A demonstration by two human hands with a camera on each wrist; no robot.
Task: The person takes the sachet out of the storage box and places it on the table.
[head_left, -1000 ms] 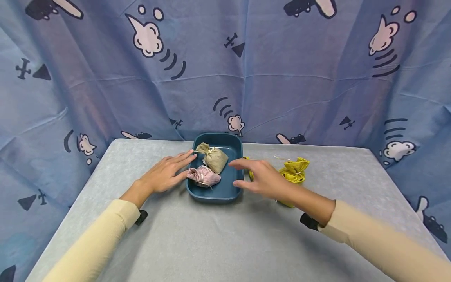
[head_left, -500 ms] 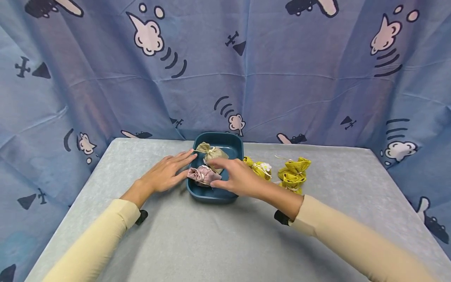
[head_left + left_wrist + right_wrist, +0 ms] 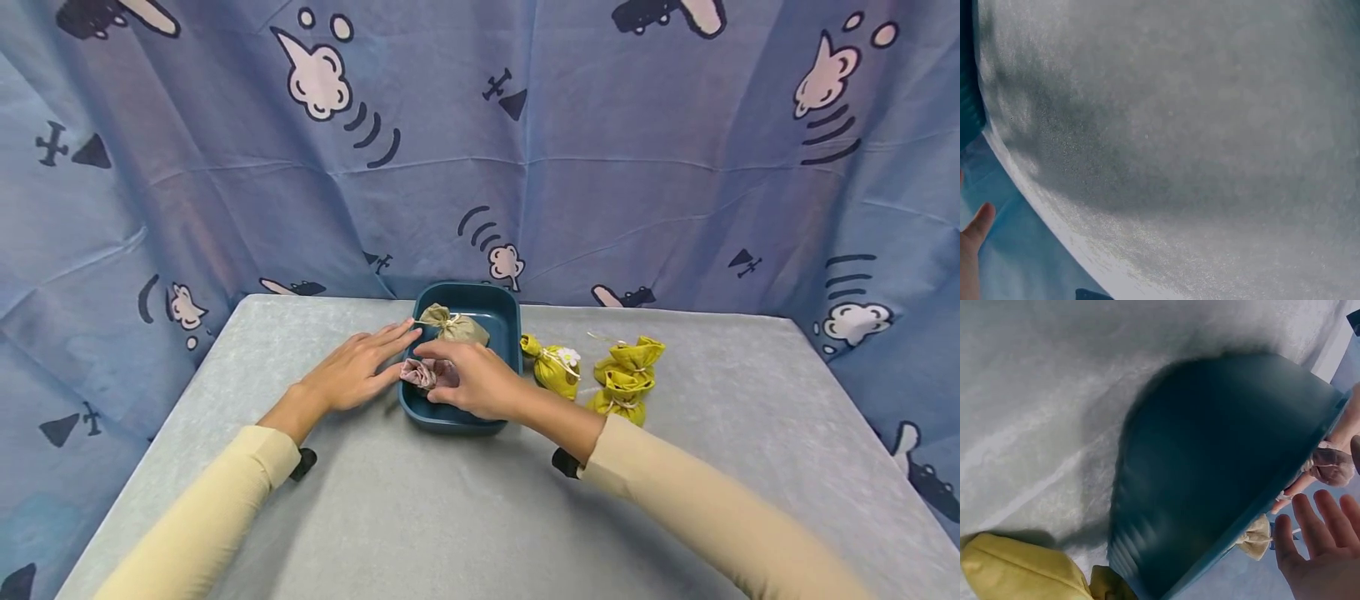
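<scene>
A dark teal plastic tray (image 3: 457,425) holds a pink drawstring pouch (image 3: 418,374) and a beige drawstring pouch (image 3: 465,330). Flat and fingers extended, my left hand (image 3: 348,367) lies against the tray's left rim; the left wrist view catches just a thumb (image 3: 982,222) at its lower left. Over the tray, my right hand (image 3: 480,379) has its thumb and fingers spread around the pink pouch, covering much of it. The right wrist view looks at the tray's outer wall (image 3: 1210,450), with the pink pouch (image 3: 1332,465) between the parted thumb and fingers.
A yellow pouch (image 3: 557,371) with a white flower lies just right of the tray. Farther right, two more yellow pouches (image 3: 636,357) sit close together. A grey cloth covers the table (image 3: 420,517), and a blue patterned curtain (image 3: 600,208) hangs behind it.
My right hand has moved left from the tray's right rim, across the tray to the pink pouch, uncovering the yellow pouches. My left hand has stayed in place.
</scene>
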